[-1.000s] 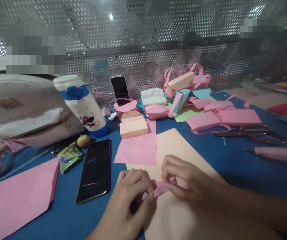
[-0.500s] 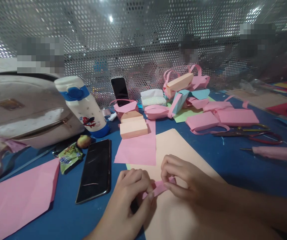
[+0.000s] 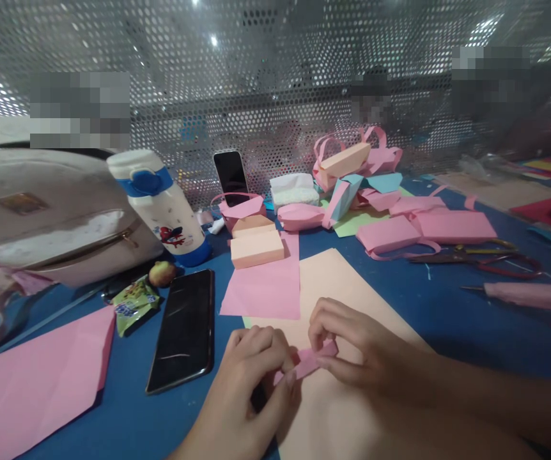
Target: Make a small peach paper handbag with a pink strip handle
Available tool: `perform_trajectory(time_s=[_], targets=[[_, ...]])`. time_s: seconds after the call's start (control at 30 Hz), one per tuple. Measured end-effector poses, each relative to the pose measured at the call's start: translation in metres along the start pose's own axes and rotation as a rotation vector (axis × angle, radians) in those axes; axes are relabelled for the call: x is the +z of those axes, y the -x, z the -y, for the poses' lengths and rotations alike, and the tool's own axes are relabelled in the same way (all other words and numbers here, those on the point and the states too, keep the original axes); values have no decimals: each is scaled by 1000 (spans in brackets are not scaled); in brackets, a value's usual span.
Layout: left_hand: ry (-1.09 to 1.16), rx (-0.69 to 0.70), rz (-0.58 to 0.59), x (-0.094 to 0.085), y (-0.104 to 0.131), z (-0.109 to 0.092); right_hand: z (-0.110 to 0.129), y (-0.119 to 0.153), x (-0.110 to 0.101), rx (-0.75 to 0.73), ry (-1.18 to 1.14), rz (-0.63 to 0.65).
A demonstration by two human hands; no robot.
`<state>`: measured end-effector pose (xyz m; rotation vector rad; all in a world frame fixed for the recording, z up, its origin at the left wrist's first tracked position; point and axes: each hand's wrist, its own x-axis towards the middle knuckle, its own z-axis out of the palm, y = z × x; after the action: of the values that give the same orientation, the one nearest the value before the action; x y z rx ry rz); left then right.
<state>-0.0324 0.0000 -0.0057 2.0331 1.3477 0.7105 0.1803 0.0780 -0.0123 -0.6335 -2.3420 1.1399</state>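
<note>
Both my hands pinch a small folded pink paper strip [image 3: 310,361] just above a peach paper sheet [image 3: 333,281] on the blue table. My left hand [image 3: 249,377] grips the strip's left end with curled fingers. My right hand [image 3: 356,348] holds its right end between thumb and fingertips. A pink paper sheet [image 3: 266,287] lies just beyond my hands, partly over the peach one.
A black phone [image 3: 184,329] lies left of my hands, with a snack packet [image 3: 134,303], a small fruit [image 3: 161,273], a white bottle [image 3: 160,207] and a beige bag [image 3: 50,211]. Folded paper boxes [image 3: 256,246], scissors [image 3: 477,255] and a perforated metal screen [image 3: 275,76] stand further back.
The view shifted slightly. My fingers worked the pink strip a little, and both hands stayed in place.
</note>
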Motion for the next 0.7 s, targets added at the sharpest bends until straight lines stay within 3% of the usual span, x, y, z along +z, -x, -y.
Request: perform_trajectory(time_s=[0.23,0.43,0.57,0.7], targets=[[-34,12,-21,0,-1,0,-1,2,0,-4,-109,-97],[-64,-21,-18,-1,0,-5,-8,1,0,-27,-158,-85],[-167,-3,-114,1,2,-6,-9,1,-2,-61,-142,-75],[-299,98,-232,1,3,-11,-5,1,-4,-80,-118,-79]])
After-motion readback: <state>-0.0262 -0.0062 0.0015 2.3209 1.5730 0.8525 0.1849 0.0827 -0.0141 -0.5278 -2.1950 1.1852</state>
